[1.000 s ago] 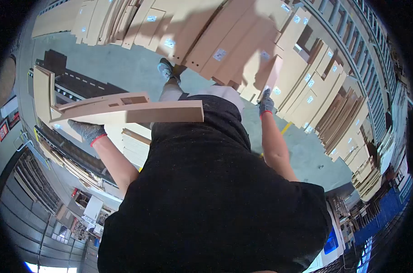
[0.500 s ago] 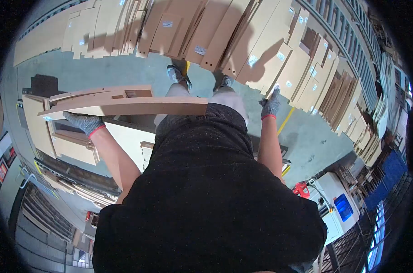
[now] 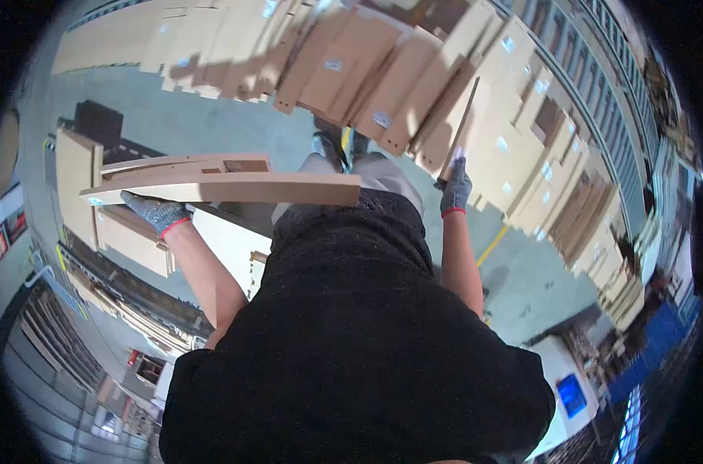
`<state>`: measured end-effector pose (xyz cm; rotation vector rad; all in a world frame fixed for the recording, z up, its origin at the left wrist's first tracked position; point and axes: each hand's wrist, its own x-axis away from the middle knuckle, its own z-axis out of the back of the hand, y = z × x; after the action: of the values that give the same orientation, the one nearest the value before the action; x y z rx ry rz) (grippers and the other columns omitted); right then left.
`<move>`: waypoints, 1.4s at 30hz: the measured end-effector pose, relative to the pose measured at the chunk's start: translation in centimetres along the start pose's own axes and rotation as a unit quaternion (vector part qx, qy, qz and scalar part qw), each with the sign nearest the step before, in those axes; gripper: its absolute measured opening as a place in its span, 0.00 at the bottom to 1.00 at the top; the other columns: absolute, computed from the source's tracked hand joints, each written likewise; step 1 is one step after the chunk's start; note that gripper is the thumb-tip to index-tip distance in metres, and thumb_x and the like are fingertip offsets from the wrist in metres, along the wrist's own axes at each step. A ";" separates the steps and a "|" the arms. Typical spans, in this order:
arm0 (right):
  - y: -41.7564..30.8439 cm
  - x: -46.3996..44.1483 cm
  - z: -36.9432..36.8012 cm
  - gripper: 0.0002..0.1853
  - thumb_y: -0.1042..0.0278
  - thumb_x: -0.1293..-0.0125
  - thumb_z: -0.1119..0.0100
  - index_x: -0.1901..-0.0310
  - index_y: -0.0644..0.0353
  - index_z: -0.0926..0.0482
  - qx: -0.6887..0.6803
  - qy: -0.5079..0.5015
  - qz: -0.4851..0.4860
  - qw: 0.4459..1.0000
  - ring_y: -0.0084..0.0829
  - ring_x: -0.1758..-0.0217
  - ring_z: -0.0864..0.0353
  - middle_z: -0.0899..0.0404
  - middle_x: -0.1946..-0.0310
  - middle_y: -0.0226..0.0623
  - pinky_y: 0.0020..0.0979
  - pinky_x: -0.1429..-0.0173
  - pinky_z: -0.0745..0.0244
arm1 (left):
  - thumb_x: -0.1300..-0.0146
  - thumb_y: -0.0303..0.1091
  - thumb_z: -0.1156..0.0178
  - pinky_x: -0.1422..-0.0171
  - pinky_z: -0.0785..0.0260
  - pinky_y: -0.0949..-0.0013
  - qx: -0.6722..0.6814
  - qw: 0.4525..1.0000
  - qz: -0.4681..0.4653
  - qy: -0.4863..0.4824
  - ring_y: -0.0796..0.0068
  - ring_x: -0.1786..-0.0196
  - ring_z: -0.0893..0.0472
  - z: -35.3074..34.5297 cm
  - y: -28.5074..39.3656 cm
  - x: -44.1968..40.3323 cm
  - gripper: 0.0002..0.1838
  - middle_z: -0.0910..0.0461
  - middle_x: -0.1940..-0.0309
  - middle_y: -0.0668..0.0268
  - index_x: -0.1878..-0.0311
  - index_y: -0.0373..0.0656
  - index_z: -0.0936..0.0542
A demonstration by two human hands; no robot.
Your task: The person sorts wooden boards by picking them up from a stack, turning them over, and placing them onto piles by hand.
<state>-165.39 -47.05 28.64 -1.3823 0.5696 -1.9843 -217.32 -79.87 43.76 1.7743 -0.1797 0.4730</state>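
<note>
My left hand (image 3: 156, 213), in a grey knit glove with a red cuff, is closed on the lower edge of a long wooden board (image 3: 266, 188). The board lies level across my front, with a small label at its left end. My right hand (image 3: 456, 189), gloved the same way, grips the near end of a thin wooden panel (image 3: 461, 125). That panel is seen almost edge-on and stands out from the row of panels (image 3: 487, 127) behind it. The fingers of my right hand are partly hidden by the panel.
Labelled wooden panels (image 3: 332, 73) stand in a long curved row ahead, backed by a metal roller rack (image 3: 576, 85) on the right. More boards (image 3: 76, 185) are stacked at left. A white machine with a blue screen (image 3: 572, 396) is at lower right.
My right hand has taken hold of a thin panel and tilted it out from the row. The board stays in my left hand. My feet have come closer together and the view has shifted.
</note>
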 end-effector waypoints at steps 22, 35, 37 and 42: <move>-0.9 14.6 -40.5 0.31 0.34 0.29 0.41 0.59 0.63 0.14 0.020 -0.187 0.084 0.979 0.24 0.73 0.18 0.17 0.68 0.34 0.30 0.72 0.20 | 0.26 0.68 0.62 0.23 0.36 0.45 0.101 0.994 0.022 0.026 0.52 0.30 0.28 9.2 9.2 -24.8 0.39 0.29 0.30 0.56 0.26 0.49 0.33; 3.7 15.4 -65.7 0.42 0.28 0.29 0.52 0.58 0.72 0.17 0.174 -0.119 0.104 0.972 0.54 0.61 0.13 0.16 0.66 0.61 0.49 0.58 0.20 | 0.26 0.58 0.56 0.27 0.30 0.45 0.103 0.993 0.014 0.062 0.54 0.33 0.23 14.2 19.9 -34.4 0.32 0.24 0.37 0.56 0.31 0.44 0.29; 1.1 16.8 -67.2 0.43 0.26 0.29 0.52 0.56 0.73 0.17 0.166 -0.100 0.074 0.978 0.57 0.61 0.14 0.16 0.65 0.62 0.50 0.57 0.21 | 0.26 0.59 0.55 0.26 0.31 0.43 0.106 0.993 0.017 0.041 0.53 0.33 0.24 15.0 20.6 -35.2 0.33 0.24 0.37 0.55 0.30 0.43 0.29; 3.5 12.6 -69.9 0.45 0.22 0.35 0.46 0.52 0.70 0.17 0.159 -0.114 0.020 0.980 0.46 0.65 0.14 0.15 0.63 0.56 0.42 0.64 0.21 | 0.27 0.61 0.59 0.24 0.36 0.36 0.020 0.998 0.014 0.054 0.48 0.30 0.27 13.7 21.7 -35.1 0.36 0.29 0.30 0.52 0.26 0.47 0.33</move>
<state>-232.88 -59.34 10.03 -1.3578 0.1636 -1.7627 -253.98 -103.08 46.31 1.7818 -0.1204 0.5954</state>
